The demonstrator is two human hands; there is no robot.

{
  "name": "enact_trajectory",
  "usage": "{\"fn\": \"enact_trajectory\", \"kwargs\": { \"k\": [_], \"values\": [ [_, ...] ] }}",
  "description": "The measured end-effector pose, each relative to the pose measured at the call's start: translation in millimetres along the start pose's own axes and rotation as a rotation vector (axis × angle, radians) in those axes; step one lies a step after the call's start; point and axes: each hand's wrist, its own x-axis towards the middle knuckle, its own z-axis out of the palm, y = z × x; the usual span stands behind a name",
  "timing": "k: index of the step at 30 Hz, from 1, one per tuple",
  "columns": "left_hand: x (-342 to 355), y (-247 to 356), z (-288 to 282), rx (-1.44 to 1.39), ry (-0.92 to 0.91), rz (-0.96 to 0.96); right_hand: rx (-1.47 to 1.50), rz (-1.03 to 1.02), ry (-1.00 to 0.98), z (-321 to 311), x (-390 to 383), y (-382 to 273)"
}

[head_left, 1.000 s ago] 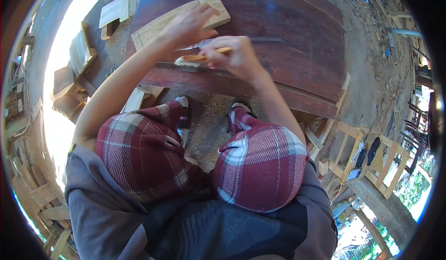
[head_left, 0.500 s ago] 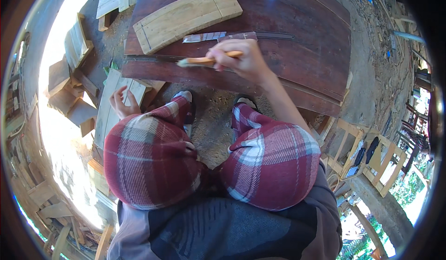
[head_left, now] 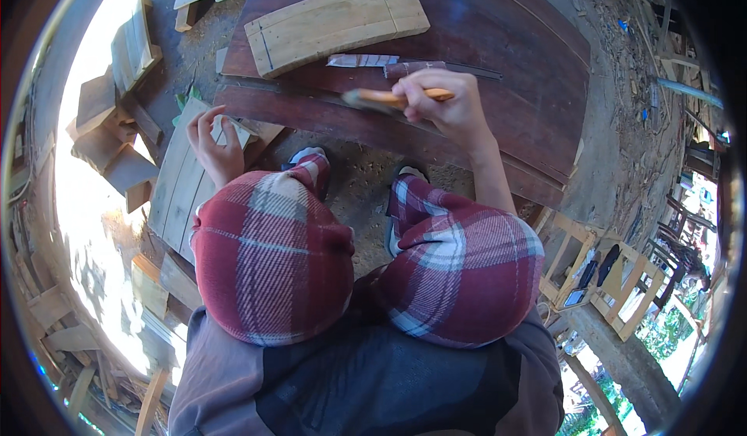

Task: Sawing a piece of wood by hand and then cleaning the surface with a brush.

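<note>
My right hand is closed around the orange-brown handle of a brush, held over the near side of a dark reddish-brown wooden tabletop. The brush's pale tip is smeared by motion. Beyond it lie a light-coloured flat strip, a reddish-brown piece that looks like sandpaper, and a thin dark strip. Farther back rests a slightly curved panel of pale planks with dark lines drawn across it. My left hand, fingers apart and loosely bent, is raised above my left knee, holding nothing.
Beside my left hand a pale plank piece leans low. More wooden pieces lie at the left on the sunlit floor. On the right stands a slatted wooden frame with dark items on it. Both feet are below the tabletop's near edge.
My right hand with the brush has shifted to the right in view. My left hand has risen a little. The whole scene has shifted slightly as the view moved.
</note>
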Motion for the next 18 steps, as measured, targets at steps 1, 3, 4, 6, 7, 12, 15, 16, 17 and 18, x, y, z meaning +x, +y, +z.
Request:
{"fn": "enact_trajectory", "kwargs": {
  "k": [1, 3, 4, 6, 7, 12, 15, 16, 17, 18],
  "values": [
    [1, 1, -2, 0.005, 0.002, -0.006, 0.003, 0.000, -0.007, -1, 2, -7],
    [1, -1, -10, 0.050, 0.032, 0.045, 0.075, 0.065, 0.104, -9, 2, -26],
    [-1, -5, -17, 0.070, 0.044, 0.035, 0.003, 0.133, 0.088, -18, -2, -31],
    [-3, -14, -21, 0.015, 0.052, -0.088, -0.111, 0.209, 0.101, -34, -10, -27],
    [-4, -18, -20, 0.012, 0.051, -0.086, -0.233, 0.289, 0.127, -39, -14, -24],
    [1, -14, -4, 0.005, 0.043, -0.061, 0.144, 0.309, 0.211, 2, -2, 3],
    [13, -2, -7, 0.028, 0.063, 0.063, 0.283, 0.273, 0.237, 24, 10, -1],
    [12, -1, -9, 0.042, 0.072, 0.054, 0.243, 0.153, 0.258, 22, 9, -11],
    [13, -1, -12, 0.031, 0.063, 0.043, 0.206, 0.031, 0.281, 20, 8, -19],
    [12, -1, -16, 0.021, 0.055, 0.031, 0.075, 0.001, 0.257, 17, 5, -21]
  ]
}}
